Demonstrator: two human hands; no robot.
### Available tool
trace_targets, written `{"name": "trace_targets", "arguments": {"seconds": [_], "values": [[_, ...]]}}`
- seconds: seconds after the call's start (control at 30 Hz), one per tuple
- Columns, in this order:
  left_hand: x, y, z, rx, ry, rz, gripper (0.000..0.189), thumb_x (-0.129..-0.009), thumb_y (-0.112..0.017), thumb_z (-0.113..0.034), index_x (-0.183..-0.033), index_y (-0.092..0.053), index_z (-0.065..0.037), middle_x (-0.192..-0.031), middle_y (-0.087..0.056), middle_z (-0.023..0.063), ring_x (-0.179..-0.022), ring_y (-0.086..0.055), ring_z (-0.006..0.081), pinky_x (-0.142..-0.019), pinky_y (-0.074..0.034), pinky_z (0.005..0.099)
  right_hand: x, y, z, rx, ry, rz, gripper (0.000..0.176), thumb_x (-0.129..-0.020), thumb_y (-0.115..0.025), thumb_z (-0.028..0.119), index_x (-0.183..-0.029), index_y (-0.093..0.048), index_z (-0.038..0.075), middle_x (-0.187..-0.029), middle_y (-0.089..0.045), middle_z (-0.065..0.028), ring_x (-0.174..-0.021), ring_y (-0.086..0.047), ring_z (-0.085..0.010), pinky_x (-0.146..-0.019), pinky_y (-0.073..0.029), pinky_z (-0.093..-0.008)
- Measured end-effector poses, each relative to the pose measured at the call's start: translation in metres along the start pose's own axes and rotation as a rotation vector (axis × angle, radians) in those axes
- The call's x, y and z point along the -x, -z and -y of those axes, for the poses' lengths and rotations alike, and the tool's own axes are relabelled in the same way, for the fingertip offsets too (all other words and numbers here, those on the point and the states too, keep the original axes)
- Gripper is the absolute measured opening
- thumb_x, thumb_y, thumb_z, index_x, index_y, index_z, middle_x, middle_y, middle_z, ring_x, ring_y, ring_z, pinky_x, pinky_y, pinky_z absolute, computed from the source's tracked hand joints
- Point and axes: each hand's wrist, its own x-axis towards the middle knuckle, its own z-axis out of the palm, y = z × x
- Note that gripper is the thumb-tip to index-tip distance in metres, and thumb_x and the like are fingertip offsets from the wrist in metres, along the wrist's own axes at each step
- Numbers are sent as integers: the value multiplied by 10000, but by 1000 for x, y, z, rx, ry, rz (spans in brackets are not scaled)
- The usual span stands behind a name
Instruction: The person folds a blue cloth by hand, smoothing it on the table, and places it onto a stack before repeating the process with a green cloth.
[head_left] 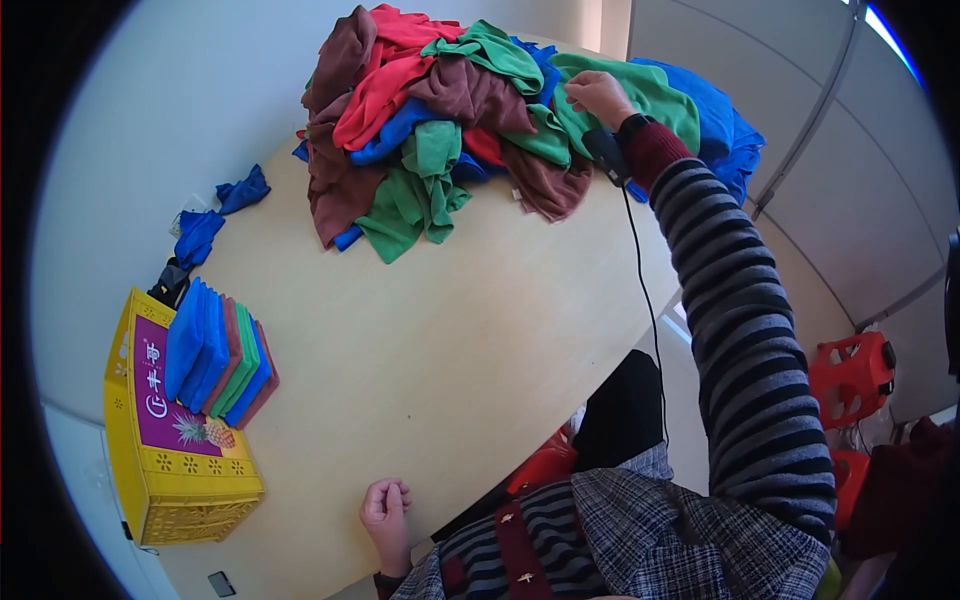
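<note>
1. Nearest, the left hand (385,505) is just in from the near edge of the pale tabletop (430,320), fingers curled in and closed, with nothing visible in it.
2. A dark flat object (221,584) lies near the bottom of the view, too small to identify.
3. To the left, the yellow patterned box (200,500) stands at the table's side edge. Against it is the stack of folded cloths (230,350), blue, brown and green, their long edges roughly following the box's long side.
4. Bare tabletop stretches from the left hand and the stack to the cloth pile, giving wide open room.
5. Two crumpled blue cloths (198,238) (243,190) lie along the left edge; the black item (172,282) beside them is partly covered.
6. The heap of loose cloths (420,100) fills the far end, its long axis running left to right. Overlaps hide many corners.
7. The right hand (600,98) is over the green cloth (650,95) at the heap's right part, fingers bent together; whether they pinch fabric cannot be told. That cloth spreads rightward towards the blue fabric (715,130).
8. A black device (605,155) is at the right wrist, its cable hanging past the table edge.
</note>
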Motion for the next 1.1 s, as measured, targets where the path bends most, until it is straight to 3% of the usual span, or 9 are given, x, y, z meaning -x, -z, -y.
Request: {"name": "trace_targets", "arguments": {"seconds": [0.1,0.13,0.3,0.4,0.53,0.83,0.93,1.0,1.1], "values": [[-4,-8,11,-215,-251,-80,82,-997,-611,-44,-989,-687,-15,-802,-631,7,-698,-558,80,-637,-453,236,-11,-32,3,350,36,-176,213,-918,-661,264,-988,-762,91,-921,-765,-102,-871,-730,-289,-811,-574,-384],[-6,-10,13,-211,-249,-88,82,-997,-611,-44,-989,-687,-15,-802,-631,7,-698,-558,80,-637,-453,236,-12,-40,6,525,53,-268,216,-920,-643,266,-987,-764,100,-944,-773,-110,-898,-733,-328,-827,-580,-404],[-8,-13,3,-298,-258,-74,62,-928,-636,10,-911,-692,-9,-771,-616,42,-685,-558,112,-617,-432,265,-39,-69,-2,662,89,-333,195,-905,-664,266,-983,-742,105,-991,-761,-113,-994,-715,-343,-880,-566,-431],[-12,-14,3,-298,-270,-74,74,-923,-637,16,-903,-700,-17,-747,-591,7,-680,-519,78,-607,-404,245,-54,-76,-8,809,355,-479,203,-902,-671,270,-1033,-726,125,-1019,-720,-130,-991,-690,-339,-886,-548,-460],[-18,-17,3,-296,-279,-84,73,-909,-636,25,-897,-700,-8,-746,-594,19,-679,-525,86,-605,-409,250,-69,-82,-19,965,331,-398,194,-894,-674,270,-1015,-710,123,-1033,-699,-126,-1034,-670,-344,-900,-537,-467],[-18,-15,1,-296,-283,-92,67,-901,-639,29,-894,-699,0,-756,-608,39,-685,-546,108,-618,-427,263,-66,-76,-21,697,261,-495,189,-895,-690,256,-1004,-717,104,-1027,-716,-148,-971,-689,-373,-857,-554,-478],[-20,-17,0,-269,-334,-98,63,-902,-641,28,-892,-697,1,-759,-611,39,-690,-549,108,-623,-428,261,-25,-67,6,459,502,-435,148,-897,-687,194,-988,-704,78,-986,-705,-166,-919,-685,-386,-806,-553,-474],[-20,-16,2,-290,-348,-101,54,-903,-649,32,-889,-687,-4,-768,-625,61,-676,-567,133,-616,-445,277,36,-57,38,425,629,-331,102,-896,-680,116,-967,-674,44,-948,-688,-176,-896,-677,-384,-774,-542,-453],[-17,-18,0,-277,-329,-89,51,-917,-650,26,-887,-676,-6,-774,-624,68,-665,-564,138,-611,-452,284,144,-39,64,287,600,-9,120,-891,-694,17,-993,-639,-14,-861,-628,-148,-774,-650,-295,-691,-514,-357]]}}
